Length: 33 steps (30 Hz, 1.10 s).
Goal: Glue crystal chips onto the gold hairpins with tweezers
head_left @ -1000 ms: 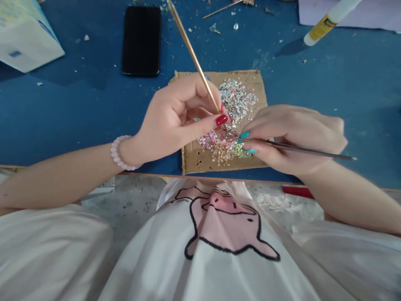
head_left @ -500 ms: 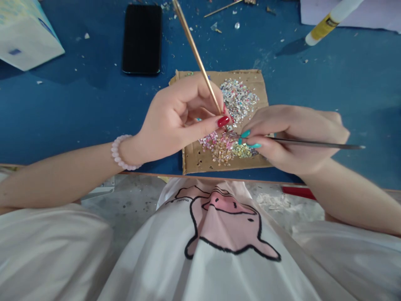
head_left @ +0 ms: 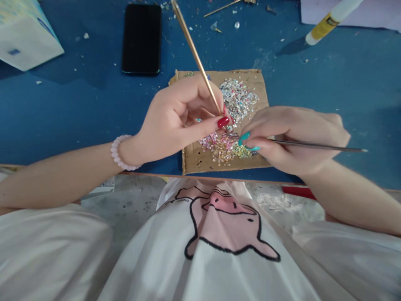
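The left hand (head_left: 181,119) is closed, pinching a slender gold-coloured rod (head_left: 196,56) near its lower end. The right hand (head_left: 294,136) is closed, gripping a thin, dark metallic tool (head_left: 316,145); tool-to-rod contact cannot be determined. Both hands are positioned above a flat brown cardboard sheet (head_left: 192,161), which lies on a blue tabletop (head_left: 78,96) and bears piles of small, glittering silver, pink, gold and yellow-green stones (head_left: 238,100)

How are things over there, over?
Left grip pinching gold stick. Right grip pinching thin tool. Sparkly bits heaped on cardboard. Phone lying apart from both hands.
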Motion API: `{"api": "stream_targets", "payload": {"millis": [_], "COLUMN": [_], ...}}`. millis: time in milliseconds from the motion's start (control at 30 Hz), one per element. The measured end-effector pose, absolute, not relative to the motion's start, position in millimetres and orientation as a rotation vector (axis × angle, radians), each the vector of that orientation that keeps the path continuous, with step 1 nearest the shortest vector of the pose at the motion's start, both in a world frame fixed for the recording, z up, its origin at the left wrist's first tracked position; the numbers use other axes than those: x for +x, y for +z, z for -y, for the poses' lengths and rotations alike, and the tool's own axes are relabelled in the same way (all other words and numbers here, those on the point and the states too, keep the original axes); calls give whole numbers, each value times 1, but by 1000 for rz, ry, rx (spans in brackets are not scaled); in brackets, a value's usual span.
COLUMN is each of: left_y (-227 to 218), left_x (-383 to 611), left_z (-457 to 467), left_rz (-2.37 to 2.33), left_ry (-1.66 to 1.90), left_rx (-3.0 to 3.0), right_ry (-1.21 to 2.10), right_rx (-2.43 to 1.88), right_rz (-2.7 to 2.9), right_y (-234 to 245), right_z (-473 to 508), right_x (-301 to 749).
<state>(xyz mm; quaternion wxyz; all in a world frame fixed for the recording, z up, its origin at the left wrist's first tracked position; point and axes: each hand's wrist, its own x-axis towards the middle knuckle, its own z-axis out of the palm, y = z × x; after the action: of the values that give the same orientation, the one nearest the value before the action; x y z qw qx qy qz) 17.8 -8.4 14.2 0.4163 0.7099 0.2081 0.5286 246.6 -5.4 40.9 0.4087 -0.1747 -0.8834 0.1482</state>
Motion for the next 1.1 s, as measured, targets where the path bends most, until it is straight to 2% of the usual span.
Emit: {"api": "stream_targets", "payload": {"millis": [333,633,833,1100], "left_y": [14,14,14,14], "left_x": [19,18,18,17], "left_z": [10,9,9,9], "left_rz": [-522,-529,-500,-494], "left_ry": [1329,1321,1328,1323], "left_rx": [1763,1782,1791,1801], "right_ry": [369,471,411,580], "right_rx": [-420,-568,-516,-624], "right_rz": [2242,2201,2179,2221], "right_y": [41,34,37,31], "right_z": [4,8,8,9], "right_x": [247,247,246,251]}}
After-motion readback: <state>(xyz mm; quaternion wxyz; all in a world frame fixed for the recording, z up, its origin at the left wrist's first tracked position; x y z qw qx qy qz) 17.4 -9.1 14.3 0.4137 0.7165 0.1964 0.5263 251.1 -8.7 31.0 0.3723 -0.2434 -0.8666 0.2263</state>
